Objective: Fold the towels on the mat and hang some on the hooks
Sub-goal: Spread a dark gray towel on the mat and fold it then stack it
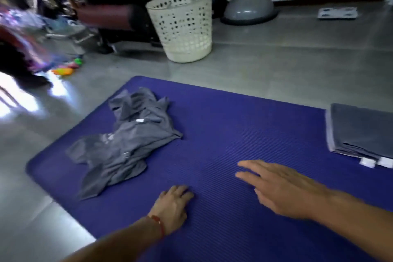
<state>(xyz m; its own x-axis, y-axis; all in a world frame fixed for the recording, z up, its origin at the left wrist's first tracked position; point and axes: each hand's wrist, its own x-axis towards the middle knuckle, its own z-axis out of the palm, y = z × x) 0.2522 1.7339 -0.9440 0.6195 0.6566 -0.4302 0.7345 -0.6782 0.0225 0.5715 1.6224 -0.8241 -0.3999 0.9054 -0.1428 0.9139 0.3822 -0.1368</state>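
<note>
- A crumpled heap of grey towels [125,142] lies on the left part of the blue mat [244,125], apart from both hands.
- A folded stack of grey towels [361,130] sits at the mat's far right edge, white tags poking out at its near corner.
- The left hand [172,206] rests on the mat near the heap, fingers slightly bent, holding nothing.
- The right hand [282,189] is spread flat with straight fingers, low over the mat, empty; it is too blurred to tell whether it touches.
- The heap looks soft, thin and light, so it should sag and slide if lifted by the middle. I'd pinch two corners of the top towel.
- A white perforated basket [182,25] stands on the floor beyond the mat; I see no hooks.
</note>
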